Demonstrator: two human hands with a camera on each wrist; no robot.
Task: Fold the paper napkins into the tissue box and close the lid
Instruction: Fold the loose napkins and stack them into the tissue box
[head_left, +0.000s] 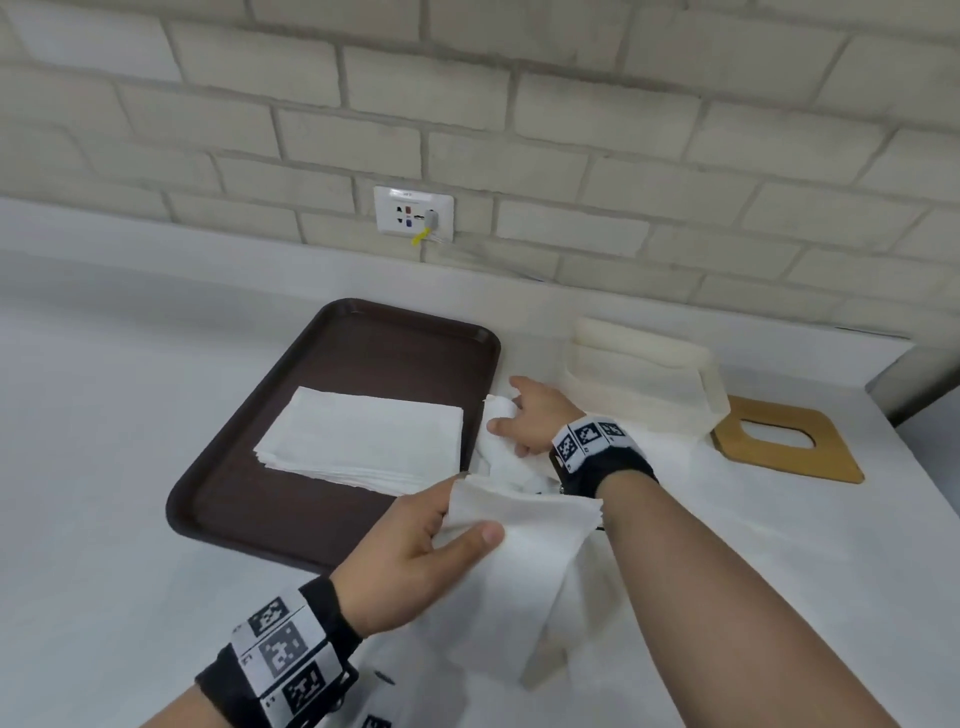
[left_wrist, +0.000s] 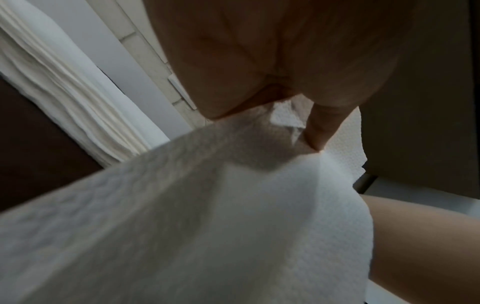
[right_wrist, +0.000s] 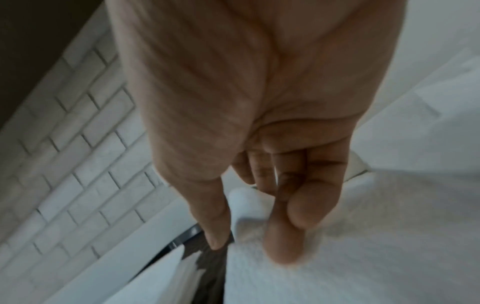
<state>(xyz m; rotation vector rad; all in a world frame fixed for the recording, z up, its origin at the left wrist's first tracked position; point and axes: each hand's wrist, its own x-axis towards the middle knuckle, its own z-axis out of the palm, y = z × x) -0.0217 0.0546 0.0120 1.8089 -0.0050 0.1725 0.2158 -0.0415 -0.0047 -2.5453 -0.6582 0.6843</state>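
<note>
Folding step: a napkin at lower centre is pinched by the left hand and gripped by the right hand. Next, transfer to the open tissue box, centre right, is judged necessary.

Pale brick wall, white wall socket, white counter

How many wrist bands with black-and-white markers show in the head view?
2. One wrist band is on the left arm at the bottom of the picture; the other wrist band is on the right arm near the tissue box. None seems hidden.
</note>
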